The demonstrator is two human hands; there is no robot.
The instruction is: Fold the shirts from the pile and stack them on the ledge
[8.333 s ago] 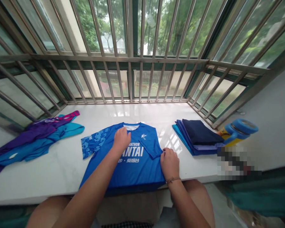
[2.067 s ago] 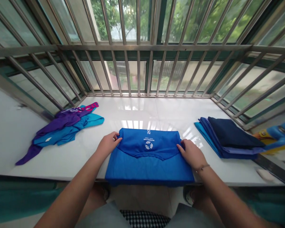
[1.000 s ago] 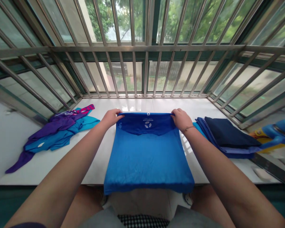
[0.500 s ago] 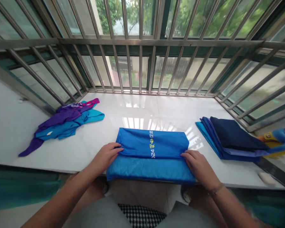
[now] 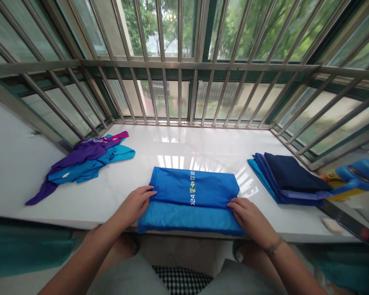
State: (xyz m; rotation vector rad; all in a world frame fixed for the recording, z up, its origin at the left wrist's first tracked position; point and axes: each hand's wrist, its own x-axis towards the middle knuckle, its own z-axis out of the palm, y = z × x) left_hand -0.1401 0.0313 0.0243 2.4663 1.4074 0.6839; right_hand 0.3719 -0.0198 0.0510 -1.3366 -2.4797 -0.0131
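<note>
A blue garment [image 5: 172, 188] with white and yellow print lies folded into a wide band on the white ledge [image 5: 184, 143], its lighter blue part flat along the front edge. My left hand [image 5: 140, 200] pinches the left end of the folded layer's near edge. At the right end of that same edge, my right hand [image 5: 244, 211] has its fingertips closed on the fabric.
Crumpled purple and turquoise clothes [image 5: 89, 159] lie at the left. Folded dark blue clothes [image 5: 292, 176] are stacked at the right, near a blue and yellow container [image 5: 353, 178] and a small pale object [image 5: 332, 224]. Metal bars [image 5: 184, 64] line the window behind.
The view has shifted slightly, so things on the right appear further left. Both hands keep their hold on the blue garment, which looks almost the same.
</note>
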